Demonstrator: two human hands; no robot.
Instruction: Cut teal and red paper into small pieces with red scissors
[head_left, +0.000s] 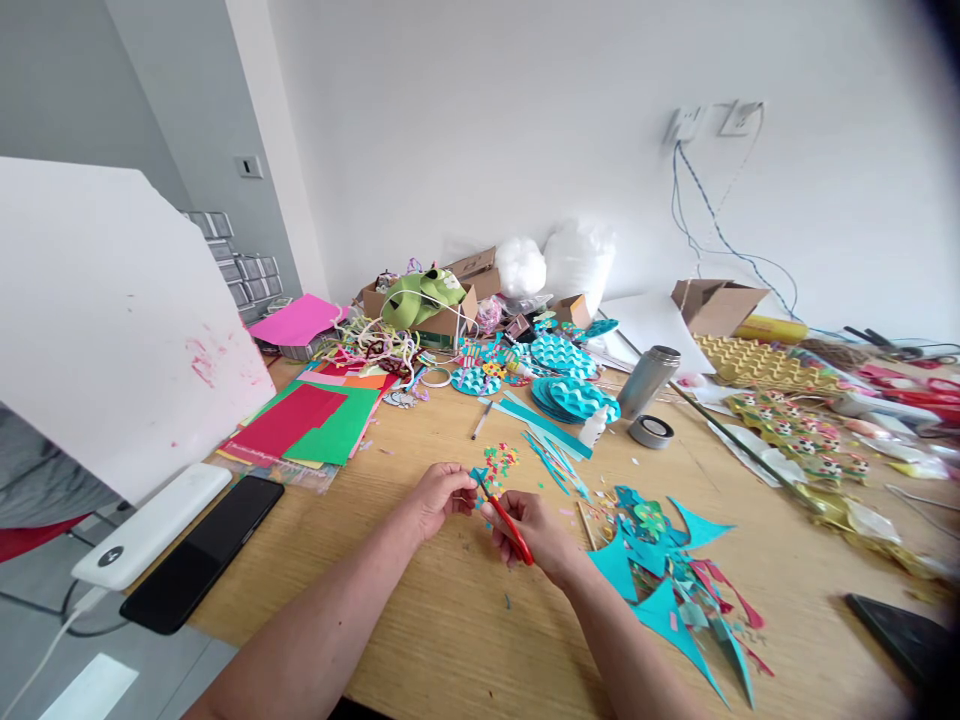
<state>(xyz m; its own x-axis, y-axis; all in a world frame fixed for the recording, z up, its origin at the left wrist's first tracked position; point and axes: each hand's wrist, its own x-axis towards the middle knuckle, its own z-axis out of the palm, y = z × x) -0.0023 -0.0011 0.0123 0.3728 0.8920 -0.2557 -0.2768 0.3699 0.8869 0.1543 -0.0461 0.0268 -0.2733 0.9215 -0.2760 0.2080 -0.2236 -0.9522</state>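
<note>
My right hand (536, 535) is closed round red-handled scissors (510, 530), whose blades reach up and left to a small teal paper piece (478, 477). My left hand (439, 498) pinches that teal piece by its left side, fingers curled. Both hands hover over the wooden table (420, 620) near its front edge. Just beyond them lies a little heap of tiny coloured cut-outs (500, 460). To the right of my right hand sits a pile of teal and pink paper offcuts (667, 570).
A black phone (199, 565) and white power bank (154, 525) lie at the left edge beside a white board (112, 320). Red and green paper sheets (307, 425), teal strips (547, 435), a steel flask (649, 380), a tape roll (650, 431), boxes and craft clutter fill the back.
</note>
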